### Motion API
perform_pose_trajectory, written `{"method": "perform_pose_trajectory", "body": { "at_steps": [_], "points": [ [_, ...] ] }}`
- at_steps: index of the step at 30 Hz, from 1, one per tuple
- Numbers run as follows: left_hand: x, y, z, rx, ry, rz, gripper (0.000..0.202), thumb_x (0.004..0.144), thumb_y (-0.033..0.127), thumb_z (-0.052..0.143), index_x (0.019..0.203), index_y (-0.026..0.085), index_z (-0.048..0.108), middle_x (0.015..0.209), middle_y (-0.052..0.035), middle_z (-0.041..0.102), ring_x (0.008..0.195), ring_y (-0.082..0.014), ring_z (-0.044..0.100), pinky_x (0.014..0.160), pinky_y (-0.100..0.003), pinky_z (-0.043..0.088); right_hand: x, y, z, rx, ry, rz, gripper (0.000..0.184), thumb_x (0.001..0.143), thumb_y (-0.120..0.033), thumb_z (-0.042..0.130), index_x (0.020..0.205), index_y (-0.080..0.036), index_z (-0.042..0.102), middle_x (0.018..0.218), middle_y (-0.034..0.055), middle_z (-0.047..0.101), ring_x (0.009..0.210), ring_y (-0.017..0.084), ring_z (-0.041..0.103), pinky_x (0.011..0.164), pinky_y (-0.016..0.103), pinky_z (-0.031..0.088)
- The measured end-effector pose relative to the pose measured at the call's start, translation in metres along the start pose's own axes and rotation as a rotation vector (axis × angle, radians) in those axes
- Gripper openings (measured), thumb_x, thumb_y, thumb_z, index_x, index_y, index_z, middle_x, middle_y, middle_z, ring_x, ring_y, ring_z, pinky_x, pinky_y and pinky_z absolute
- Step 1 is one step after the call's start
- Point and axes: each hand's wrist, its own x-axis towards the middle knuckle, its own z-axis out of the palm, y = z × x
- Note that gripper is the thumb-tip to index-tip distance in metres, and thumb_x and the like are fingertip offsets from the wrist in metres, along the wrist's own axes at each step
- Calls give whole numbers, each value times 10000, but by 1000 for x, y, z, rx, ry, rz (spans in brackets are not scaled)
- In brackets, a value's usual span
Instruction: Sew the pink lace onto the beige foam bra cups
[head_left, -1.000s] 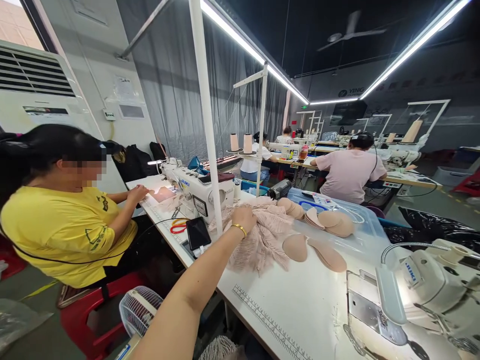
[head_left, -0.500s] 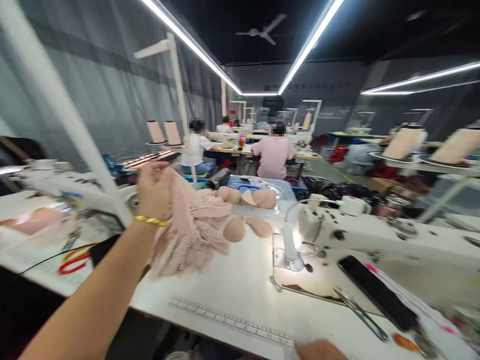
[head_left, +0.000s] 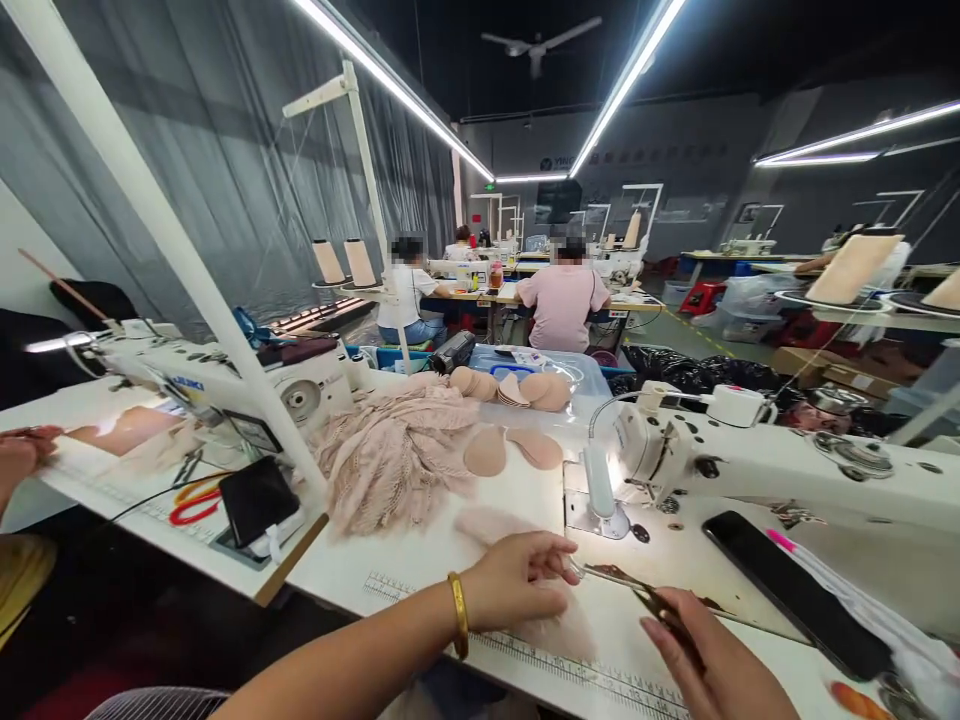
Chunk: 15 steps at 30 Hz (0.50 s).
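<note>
Lowered left hand [head_left: 517, 590] grips lace piece [head_left: 559, 632] beside snips [head_left: 626, 582].

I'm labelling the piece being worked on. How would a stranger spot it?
Find the white sewing machine on the right, then the ruler strip at the table's near edge. There the left hand holds one pink lace piece, the right hand holding snips beside it. Unlike the heaped lace pile behind, it lies alone.
</note>
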Motion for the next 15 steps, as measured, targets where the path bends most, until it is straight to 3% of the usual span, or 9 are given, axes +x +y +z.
{"method": "perform_pose_trajectory", "body": {
  "at_steps": [4,9,11,13,15],
  "points": [
    [1,-7,8,-91,-32,55,791,672,138,883,1422,215,643,1190,-90,745,1134,-238,698,1027,-404,539,13,-39,4,-155,-33,-274,252,1116,-440,439,1046,-298,636,864,13,735,687,198,747,542,269,526],
    [-2,-5,8,-77,-81,74,882,675,159,877,1504,247,591,1161,-53,721,946,-164,687,895,-323,558,22,-61,16,-358,-9,-367,374,1132,-244,298,1200,-244,666,968,50,764,790,201,771,630,299,556],
    [-9,5,-4,-1,-124,73,920,674,131,830,1543,244,551,1135,-41,737,889,-141,665,845,-283,540,20,-54,16,-365,-23,-333,355,1130,-274,325,1128,-259,679,919,30,753,756,196,764,607,298,555],
    [-24,24,-28,142,-157,79,881,689,126,774,1537,229,557,1110,-38,764,817,-124,625,773,-247,513,14,-32,12,-339,-54,-263,322,1115,-375,392,1008,-293,685,858,10,739,687,195,749,527,294,532],
    [-44,48,-62,358,-47,100,668,748,164,693,1412,225,668,1114,-35,777,700,-110,552,665,-234,478,7,0,5,-248,-62,-228,285,1061,-430,453,994,-328,710,840,14,757,658,205,755,447,286,508]
  ]
}}
